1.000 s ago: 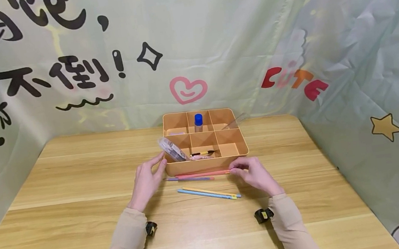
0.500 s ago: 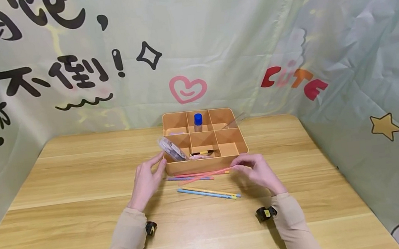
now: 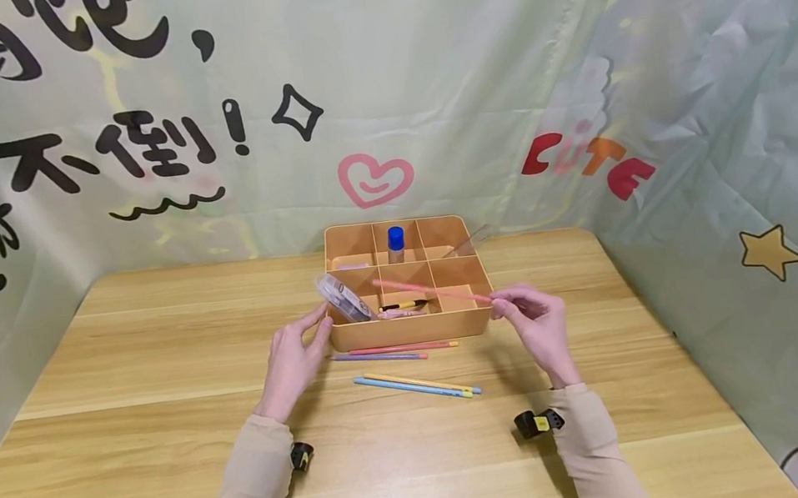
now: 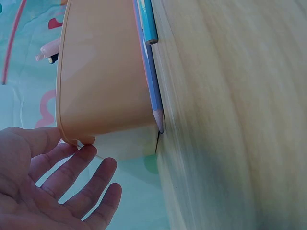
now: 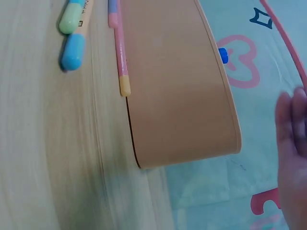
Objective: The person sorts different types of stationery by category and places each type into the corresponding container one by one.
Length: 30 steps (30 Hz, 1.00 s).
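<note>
My right hand (image 3: pixel 539 325) pinches a coral-pink pencil (image 3: pixel 429 289) by one end, holding it slantwise over the front compartments of an orange-tan divided desk organizer (image 3: pixel 410 331). In the right wrist view this pencil (image 5: pixel 286 40) rises from the fingertips at the right edge. My left hand (image 3: pixel 292 368) holds the organizer's front left corner; thumb and index finger meet at its rim in the left wrist view, the other fingers spread loosely. Below the front wall lie a pink pencil (image 3: pixel 404 348) and a purple pencil (image 3: pixel 379 358). Nearer lie a blue pencil (image 3: pixel 410 387) and a yellow pencil (image 3: pixel 420 382).
Inside the organizer are a blue-capped glue stick (image 3: pixel 395 241), a clear plastic case (image 3: pixel 345 296) leaning at the left, a black-and-yellow pen (image 3: pixel 403 306), and a clear ruler-like strip (image 3: pixel 472 240). A printed cloth (image 3: pixel 471 105) hangs behind the wooden table (image 3: pixel 400 484).
My right hand has lifted the coral-pink pencil off the table beside the others and carried it up and right, over the organizer. My left hand has stayed at the corner.
</note>
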### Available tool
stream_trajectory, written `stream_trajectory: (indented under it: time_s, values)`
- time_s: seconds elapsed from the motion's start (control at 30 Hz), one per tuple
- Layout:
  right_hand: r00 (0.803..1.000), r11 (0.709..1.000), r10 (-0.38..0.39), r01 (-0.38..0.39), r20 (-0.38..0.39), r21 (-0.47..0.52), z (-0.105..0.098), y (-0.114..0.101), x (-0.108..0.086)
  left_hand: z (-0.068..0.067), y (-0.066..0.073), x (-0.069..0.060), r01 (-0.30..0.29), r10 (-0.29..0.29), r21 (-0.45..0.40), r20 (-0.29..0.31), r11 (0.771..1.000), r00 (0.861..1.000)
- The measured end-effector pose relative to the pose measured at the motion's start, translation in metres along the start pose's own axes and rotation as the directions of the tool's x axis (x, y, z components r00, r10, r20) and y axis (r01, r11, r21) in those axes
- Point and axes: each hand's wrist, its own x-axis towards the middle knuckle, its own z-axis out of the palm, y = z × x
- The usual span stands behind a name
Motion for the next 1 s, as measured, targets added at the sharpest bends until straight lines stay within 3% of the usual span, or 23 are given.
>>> stream_trajectory:
  time_s: [0.13, 0.27, 0.7, 1.0]
  values:
    - [0.987, 0.998, -0.064, 0.065, -0.146, 0.003, 0.0014, 0.0014, 0.0026, -0.0001, -0.0001, 0.0001, 0.001, -0.001, 0.000, 0.002, 1.000, 1.000]
    - [0.970, 0.995, -0.099, 0.092, -0.223, -0.042, 0.0019, 0.0017, 0.0040, -0.0002, -0.0001, 0.0001, 0.004, -0.004, -0.002, 0.006, 1.000, 1.000]
    - [0.948, 0.990, -0.114, 0.085, -0.296, -0.110, 0.0011, 0.0016, 0.0048, 0.0005, -0.0010, 0.0003, -0.004, 0.004, 0.004, 0.002, 1.000, 1.000]
    - [0.935, 0.991, -0.130, 0.116, -0.330, -0.061, -0.0003, 0.0033, 0.0046, 0.0005, -0.0025, -0.0001, 0.006, -0.006, -0.011, 0.004, 1.000, 1.000]
